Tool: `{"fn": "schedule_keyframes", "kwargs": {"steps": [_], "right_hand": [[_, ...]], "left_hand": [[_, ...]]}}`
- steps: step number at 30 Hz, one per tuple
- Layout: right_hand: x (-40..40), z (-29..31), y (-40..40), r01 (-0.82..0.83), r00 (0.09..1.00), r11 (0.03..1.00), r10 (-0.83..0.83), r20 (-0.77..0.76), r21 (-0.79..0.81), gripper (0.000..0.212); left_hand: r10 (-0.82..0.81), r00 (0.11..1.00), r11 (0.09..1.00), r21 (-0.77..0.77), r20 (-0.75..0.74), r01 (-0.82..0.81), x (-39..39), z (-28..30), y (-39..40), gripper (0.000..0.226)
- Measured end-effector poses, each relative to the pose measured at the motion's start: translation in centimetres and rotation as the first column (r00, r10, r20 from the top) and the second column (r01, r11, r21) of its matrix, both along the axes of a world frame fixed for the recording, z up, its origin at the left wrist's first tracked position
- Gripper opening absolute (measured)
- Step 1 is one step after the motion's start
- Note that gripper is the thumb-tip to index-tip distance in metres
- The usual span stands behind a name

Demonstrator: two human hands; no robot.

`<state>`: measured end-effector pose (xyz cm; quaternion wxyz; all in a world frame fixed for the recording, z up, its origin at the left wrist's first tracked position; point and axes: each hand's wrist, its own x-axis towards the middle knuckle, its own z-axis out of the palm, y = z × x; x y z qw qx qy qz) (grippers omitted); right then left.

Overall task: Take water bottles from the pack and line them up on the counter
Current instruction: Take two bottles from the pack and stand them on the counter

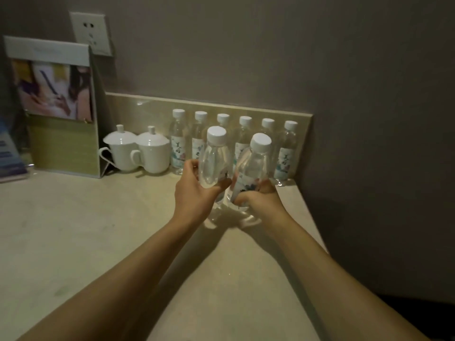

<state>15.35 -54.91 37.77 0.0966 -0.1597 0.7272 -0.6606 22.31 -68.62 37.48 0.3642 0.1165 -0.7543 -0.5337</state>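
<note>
Several clear water bottles with white caps stand in a row (178,141) along the backsplash at the back of the beige counter (73,230). In front of that row I hold two more bottles side by side. My left hand (194,190) grips the left bottle (215,161) around its body. My right hand (261,200) grips the right bottle (254,166) around its labelled lower half. Both bottles are upright, tilted slightly, their bases low over or on the counter; I cannot tell which. No pack is in view.
Two white lidded cups (138,151) stand left of the bottle row. A standing display card (56,107) and a blue leaflet (9,156) are at the far left. A wall socket (91,33) is above. The counter ends at a dark wall on the right.
</note>
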Motion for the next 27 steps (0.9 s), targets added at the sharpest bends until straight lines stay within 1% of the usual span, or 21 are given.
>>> {"fn": "schedule_keyframes", "kwargs": {"steps": [2,6,9,11,14,16,19,22,24,25,27], "right_hand": [[0.3,0.0,-1.9,0.019,1.000,1.000,-0.019,0.020,-0.003,0.047],[0.1,-0.4,-4.8,0.020,0.997,1.000,-0.019,0.070,-0.008,0.060],[-0.4,-0.5,-6.3,0.010,0.994,1.000,-0.011,0.110,0.018,0.062],[-0.7,-0.5,-6.9,-0.013,0.991,0.999,0.008,0.134,0.036,0.061],[-1.3,-0.3,-7.4,-0.055,0.991,0.998,0.049,0.122,0.041,0.057],[-1.7,-0.3,-7.5,-0.066,0.993,0.998,0.064,0.099,0.015,0.060],[-2.1,-0.6,-7.6,-0.085,0.994,0.996,0.083,0.068,0.030,0.067],[-2.0,-0.9,-7.6,-0.111,0.993,0.993,0.110,0.045,0.042,0.068],[-2.0,-1.1,-7.6,-0.141,0.990,0.988,0.140,0.017,0.070,0.076],[-1.9,-1.1,-7.6,-0.142,0.990,0.984,0.144,-0.007,0.108,0.081],[-1.7,-0.8,-7.5,-0.066,0.992,0.969,0.089,-0.089,0.237,0.086]], "left_hand": [[-0.016,1.000,1.000,-0.009,0.001,0.016,-0.1,0.0,-1.8,0.061],[-0.050,0.999,0.999,0.011,0.009,0.050,-0.4,-0.8,-4.4,0.056],[-0.030,0.999,0.999,0.019,0.019,0.029,-0.9,-1.1,-5.9,0.057],[-0.036,0.999,0.999,-0.008,0.033,0.037,-1.3,-1.0,-7.0,0.058],[-0.069,0.995,0.994,-0.077,0.077,0.075,-1.5,-0.8,-8.1,0.060],[-0.096,0.992,0.989,-0.105,0.081,0.104,-1.5,-0.6,-8.3,0.058],[-0.135,0.985,0.983,-0.107,0.104,0.146,-1.6,-0.3,-8.6,0.054],[-0.177,0.969,0.969,-0.143,0.174,0.203,-1.5,-0.2,-8.9,0.049],[-0.121,0.959,0.961,-0.212,0.256,0.178,-1.3,-0.4,-8.9,0.051],[-0.074,0.957,0.962,-0.232,0.282,0.142,-1.3,-0.7,-8.8,0.051],[0.035,0.952,0.972,-0.231,0.304,0.038,-1.1,-1.0,-8.5,0.052]]}}
